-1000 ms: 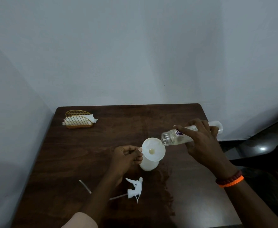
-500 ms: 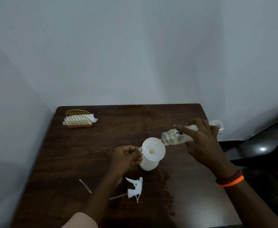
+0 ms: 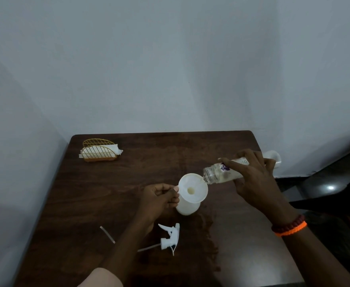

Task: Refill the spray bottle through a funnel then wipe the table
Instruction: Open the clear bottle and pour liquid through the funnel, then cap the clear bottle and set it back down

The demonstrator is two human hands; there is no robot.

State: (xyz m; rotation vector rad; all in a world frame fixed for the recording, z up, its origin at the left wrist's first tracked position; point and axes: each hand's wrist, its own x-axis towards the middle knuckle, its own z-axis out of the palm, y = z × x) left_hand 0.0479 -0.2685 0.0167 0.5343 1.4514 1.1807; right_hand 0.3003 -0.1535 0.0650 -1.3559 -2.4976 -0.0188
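Observation:
A white spray bottle [image 3: 187, 207] stands mid-table with a white funnel [image 3: 193, 187] seated in its neck. My left hand [image 3: 158, 196] pinches the funnel's left rim, against the bottle. My right hand [image 3: 252, 179] grips a clear refill bottle [image 3: 217, 172] with a purple label, tipped almost flat, its open mouth over the funnel's right edge. A little pale liquid sits in the funnel's throat. The white trigger sprayer head [image 3: 171, 238] with its dip tube lies on the table in front of the bottle.
The dark wooden table [image 3: 128, 172] stands in a corner between two pale walls. A yellow wire napkin holder [image 3: 98, 151] with white napkins sits at the back left. A short white strip [image 3: 107, 234] lies near the front left. A dark floor drops off to the right.
Nothing has moved much; the refill bottle stays tipped over the funnel, with both hands in the same places.

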